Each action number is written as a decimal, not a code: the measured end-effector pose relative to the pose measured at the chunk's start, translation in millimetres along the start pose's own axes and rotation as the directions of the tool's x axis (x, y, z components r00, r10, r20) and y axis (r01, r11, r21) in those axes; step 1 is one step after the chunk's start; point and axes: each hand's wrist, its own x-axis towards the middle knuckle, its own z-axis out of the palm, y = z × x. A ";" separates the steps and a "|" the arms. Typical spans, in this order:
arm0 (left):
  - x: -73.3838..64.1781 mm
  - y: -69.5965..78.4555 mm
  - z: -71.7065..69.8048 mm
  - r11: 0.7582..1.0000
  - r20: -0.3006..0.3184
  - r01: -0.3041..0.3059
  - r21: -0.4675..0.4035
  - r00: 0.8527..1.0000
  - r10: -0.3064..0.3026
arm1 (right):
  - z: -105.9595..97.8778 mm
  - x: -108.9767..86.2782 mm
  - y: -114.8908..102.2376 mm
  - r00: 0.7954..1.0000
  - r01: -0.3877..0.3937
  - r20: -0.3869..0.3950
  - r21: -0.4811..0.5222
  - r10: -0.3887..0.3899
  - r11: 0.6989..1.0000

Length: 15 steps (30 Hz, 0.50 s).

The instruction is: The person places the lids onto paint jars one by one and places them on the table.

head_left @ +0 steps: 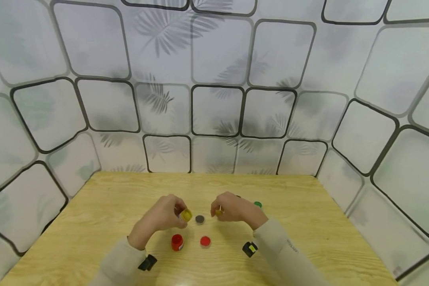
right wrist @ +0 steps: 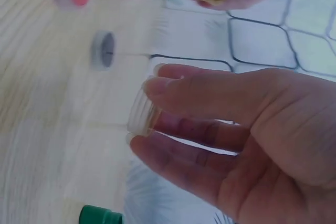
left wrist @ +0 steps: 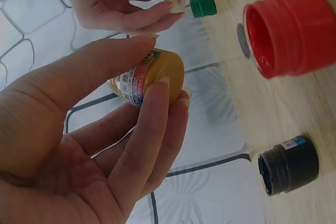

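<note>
My left hand (head_left: 169, 212) holds a small yellow paint jar (left wrist: 157, 77) between thumb and fingers. Its uncapped mouth shows in the head view, tilted toward the right. To the right, my right hand (head_left: 230, 206) pinches a clear ribbed lid (right wrist: 142, 109) by its edges, yellow showing on its inner side. A dark grey lid (head_left: 200, 219) lies on the table between the hands. Nearer the body, an uncapped red paint jar (head_left: 177, 242) stands beside a red lid (head_left: 205, 241). An uncapped black jar (left wrist: 289, 165) stands near the left hand, which hides it in the head view.
A green jar (head_left: 257, 204) stands beyond the right wrist on the wooden table (head_left: 293, 246). Just behind that wrist a small dark thing (head_left: 238, 196) peeks out. Patterned curtain walls (head_left: 218, 115) border the table at the back and sides.
</note>
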 end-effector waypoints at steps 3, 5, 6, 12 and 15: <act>-2.7 -0.2 3.9 1.000 -0.001 -0.007 -0.006 1.000 0.007 | -2.4 -11.1 -3.1 0.999 0.007 -0.044 0.039 -0.006 0.999; -4.4 -0.4 5.7 1.000 0.000 -0.013 -0.014 1.000 0.013 | -4.1 -18.1 -4.6 0.998 0.008 -0.065 0.054 -0.004 0.999; -5.0 -0.4 6.5 1.000 0.000 -0.016 -0.016 1.000 0.016 | -4.8 -21.5 -5.3 0.997 0.009 -0.073 0.063 -0.005 0.998; -5.6 1.7 8.6 0.999 -0.005 -0.024 -0.023 1.000 0.024 | -6.8 -34.1 -10.0 0.996 0.006 -0.092 0.093 0.003 0.996; -6.7 3.1 9.9 0.999 -0.007 -0.014 -0.036 1.000 0.014 | -5.4 -35.5 -12.2 0.994 0.005 -0.106 0.097 0.006 0.995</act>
